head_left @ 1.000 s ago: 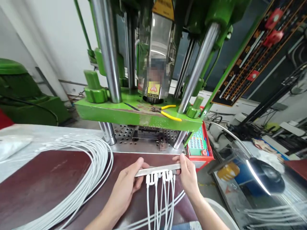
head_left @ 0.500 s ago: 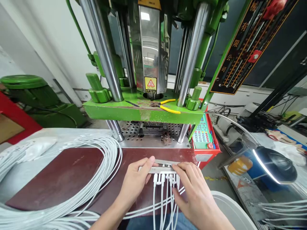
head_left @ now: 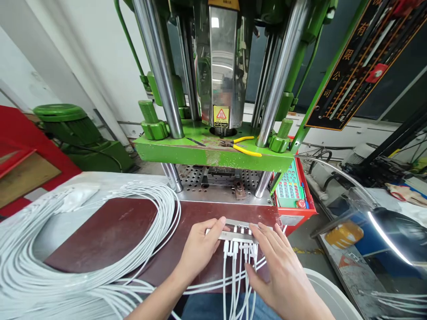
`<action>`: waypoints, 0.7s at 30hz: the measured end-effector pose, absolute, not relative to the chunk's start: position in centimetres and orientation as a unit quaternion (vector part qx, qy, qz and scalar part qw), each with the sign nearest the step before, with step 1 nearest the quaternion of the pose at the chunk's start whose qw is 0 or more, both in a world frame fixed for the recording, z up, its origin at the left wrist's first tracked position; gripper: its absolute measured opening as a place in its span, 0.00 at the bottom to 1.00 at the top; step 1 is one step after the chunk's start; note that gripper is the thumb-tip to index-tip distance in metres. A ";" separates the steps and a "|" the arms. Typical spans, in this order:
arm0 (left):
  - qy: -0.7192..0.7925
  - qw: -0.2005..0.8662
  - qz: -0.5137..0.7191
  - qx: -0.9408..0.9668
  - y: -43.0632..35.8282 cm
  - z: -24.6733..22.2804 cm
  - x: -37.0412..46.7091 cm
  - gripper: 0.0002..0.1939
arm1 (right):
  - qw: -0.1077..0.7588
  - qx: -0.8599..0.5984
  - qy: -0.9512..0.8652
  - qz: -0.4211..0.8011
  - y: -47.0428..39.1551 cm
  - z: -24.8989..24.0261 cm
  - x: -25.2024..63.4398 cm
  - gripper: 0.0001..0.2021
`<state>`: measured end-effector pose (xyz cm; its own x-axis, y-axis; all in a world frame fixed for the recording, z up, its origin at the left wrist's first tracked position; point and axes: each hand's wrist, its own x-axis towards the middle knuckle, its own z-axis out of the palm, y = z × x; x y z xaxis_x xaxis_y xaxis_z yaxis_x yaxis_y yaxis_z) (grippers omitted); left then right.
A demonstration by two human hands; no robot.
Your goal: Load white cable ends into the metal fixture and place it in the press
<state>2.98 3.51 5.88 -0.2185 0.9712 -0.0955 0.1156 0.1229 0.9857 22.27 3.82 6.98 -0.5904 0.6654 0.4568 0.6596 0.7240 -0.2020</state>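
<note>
A narrow metal fixture bar (head_left: 240,231) lies on the dark red worktop (head_left: 110,235), just in front of the green press. Several white cables (head_left: 235,275) hang from its front edge toward me. My left hand (head_left: 200,249) grips the bar's left end, thumb on top. My right hand (head_left: 276,266) lies flat with fingers spread, its fingertips pressing on the bar's right part and the cable plugs (head_left: 247,249).
The green press (head_left: 213,153) stands behind the bar, with yellow-handled pliers (head_left: 243,146) on its plate and a perforated steel bed (head_left: 216,182) below. A big coil of white cables (head_left: 83,258) fills the left. A red control box (head_left: 293,195) and a lamp (head_left: 396,226) sit right.
The bar went from being held up in both hands to lying on the worktop. My right hand let go of its end and now presses flat on top.
</note>
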 end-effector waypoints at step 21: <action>0.596 0.471 0.443 0.477 3.4 4.9 4.1 0.22 | 0.406 -0.416 -0.802 0.141 2.7 8.5 24.4 0.08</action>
